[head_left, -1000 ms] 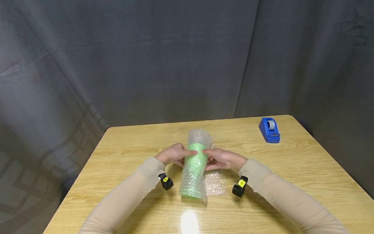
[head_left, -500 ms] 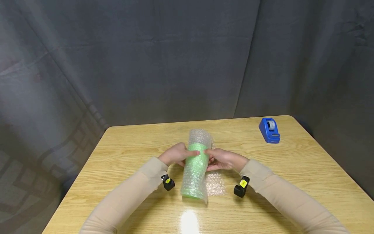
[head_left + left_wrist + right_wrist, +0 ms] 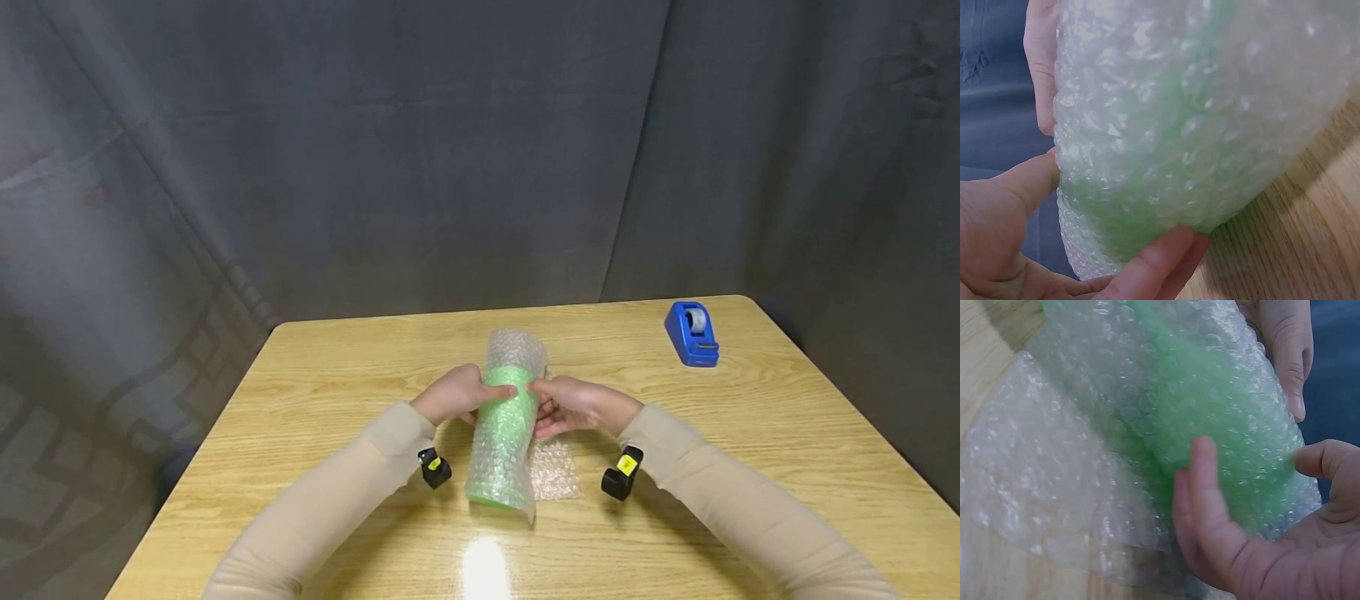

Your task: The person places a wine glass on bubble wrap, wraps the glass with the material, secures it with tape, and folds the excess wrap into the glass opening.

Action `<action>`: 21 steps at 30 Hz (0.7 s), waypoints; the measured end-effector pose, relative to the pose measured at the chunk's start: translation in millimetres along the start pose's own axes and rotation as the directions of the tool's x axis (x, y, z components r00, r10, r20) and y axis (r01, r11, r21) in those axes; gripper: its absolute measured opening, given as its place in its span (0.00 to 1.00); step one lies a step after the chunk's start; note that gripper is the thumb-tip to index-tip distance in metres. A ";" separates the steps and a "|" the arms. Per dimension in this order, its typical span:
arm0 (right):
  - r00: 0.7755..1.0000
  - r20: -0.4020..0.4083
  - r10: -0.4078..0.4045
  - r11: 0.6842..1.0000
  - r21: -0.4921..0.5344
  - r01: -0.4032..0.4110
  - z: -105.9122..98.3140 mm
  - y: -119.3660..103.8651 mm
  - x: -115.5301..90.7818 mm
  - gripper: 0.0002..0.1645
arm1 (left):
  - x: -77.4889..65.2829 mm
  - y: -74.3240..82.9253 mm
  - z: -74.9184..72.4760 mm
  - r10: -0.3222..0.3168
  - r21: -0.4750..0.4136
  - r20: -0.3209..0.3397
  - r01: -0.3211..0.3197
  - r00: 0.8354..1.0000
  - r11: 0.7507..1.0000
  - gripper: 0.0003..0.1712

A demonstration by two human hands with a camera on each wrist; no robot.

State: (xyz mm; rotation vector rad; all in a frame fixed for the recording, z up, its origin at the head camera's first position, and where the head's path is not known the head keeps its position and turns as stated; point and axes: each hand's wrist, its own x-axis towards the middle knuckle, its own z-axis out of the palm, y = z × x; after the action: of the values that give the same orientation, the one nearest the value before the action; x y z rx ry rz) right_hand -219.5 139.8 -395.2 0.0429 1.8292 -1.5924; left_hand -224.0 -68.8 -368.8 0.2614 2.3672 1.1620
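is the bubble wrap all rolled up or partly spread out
Partly spread: the bubble wrap surrounds a green object, but one flap lies on the table.

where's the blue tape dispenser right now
In the head view, the blue tape dispenser is on the table near its far right corner, beyond and to the right of the right hand.

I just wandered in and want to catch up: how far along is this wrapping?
Done, it seems: bubble wrap already goes around the green object. In hand: the left hand and right hand hold it from either side. Remaining: a loose flap lies on the table, and probably taping, since the blue tape dispenser sits apart from both hands.
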 end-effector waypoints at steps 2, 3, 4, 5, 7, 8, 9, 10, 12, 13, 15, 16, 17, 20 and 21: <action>1.000 0.015 -0.009 1.000 -0.006 0.009 -0.4 -1.6 -0.6 0.22 | 0.0 0.1 0.0 0.001 -0.002 0.001 -0.001 1.000 1.000 0.29; 1.000 0.019 -0.011 1.000 -0.002 0.011 -0.5 -2.2 -0.5 0.21 | 0.2 0.1 0.1 0.001 -0.005 0.002 -0.001 1.000 1.000 0.29; 1.000 0.022 -0.010 1.000 0.004 0.010 -0.5 -2.6 -0.5 0.21 | 0.2 0.2 0.1 0.002 -0.007 0.003 -0.002 1.000 1.000 0.29; 1.000 0.025 -0.005 1.000 0.009 0.005 -0.4 -3.0 -0.6 0.22 | 0.0 0.4 0.2 0.002 -0.007 0.004 -0.002 1.000 1.000 0.29; 1.000 0.025 0.010 1.000 0.024 -0.010 -0.2 -3.5 -0.7 0.24 | -0.1 0.7 0.4 0.003 -0.009 0.006 -0.002 1.000 1.000 0.29; 1.000 0.020 0.018 0.999 0.029 -0.019 0.2 -3.7 -0.8 0.26 | -0.1 0.8 0.4 0.002 -0.007 0.005 -0.002 1.000 1.000 0.29; 1.000 0.016 0.025 0.999 0.031 -0.026 0.4 -4.0 -1.0 0.28 | 0.0 0.8 0.6 0.004 -0.005 0.005 -0.004 1.000 1.000 0.29; 0.999 0.015 0.030 0.999 0.028 -0.030 0.6 -4.3 -1.1 0.30 | 0.1 0.9 0.6 0.004 -0.001 0.004 -0.004 1.000 1.000 0.29; 1.000 0.017 0.027 0.999 0.021 -0.027 1.1 -4.6 -0.6 0.31 | 0.4 0.7 0.7 0.004 0.003 0.005 -0.004 1.000 1.000 0.29; 1.000 0.017 0.021 1.000 0.016 -0.021 1.3 -4.6 0.0 0.31 | 0.6 0.6 0.7 0.004 0.005 0.004 -0.004 1.000 1.000 0.29; 1.000 0.021 0.009 1.000 0.007 -0.009 1.7 -4.6 0.6 0.29 | 1.0 0.1 0.9 0.005 0.008 0.004 -0.005 1.000 1.000 0.28; 1.000 0.023 0.003 1.000 0.002 -0.003 2.1 -4.4 1.2 0.28 | 1.1 -0.1 0.9 0.003 0.008 0.004 -0.003 1.000 1.000 0.28; 1.000 0.018 0.001 1.000 -0.001 -0.001 2.3 -4.2 1.6 0.28 | 0.8 0.0 1.0 0.003 0.010 0.003 -0.003 1.000 1.000 0.28; 1.000 0.007 0.000 1.000 -0.019 0.000 3.5 -4.2 1.9 0.28 | 0.1 0.1 1.4 -0.002 0.020 -0.003 0.002 1.000 1.000 0.29; 1.000 0.002 0.003 1.000 -0.024 -0.003 4.0 -4.3 2.0 0.27 | -0.3 0.1 1.4 -0.002 0.021 -0.004 0.002 1.000 1.000 0.29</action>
State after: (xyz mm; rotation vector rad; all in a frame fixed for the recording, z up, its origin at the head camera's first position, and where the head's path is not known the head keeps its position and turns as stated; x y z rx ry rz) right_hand -221.1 134.4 -392.5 0.0326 1.8460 -1.5674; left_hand -223.1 -67.9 -369.4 0.2640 2.3839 1.1376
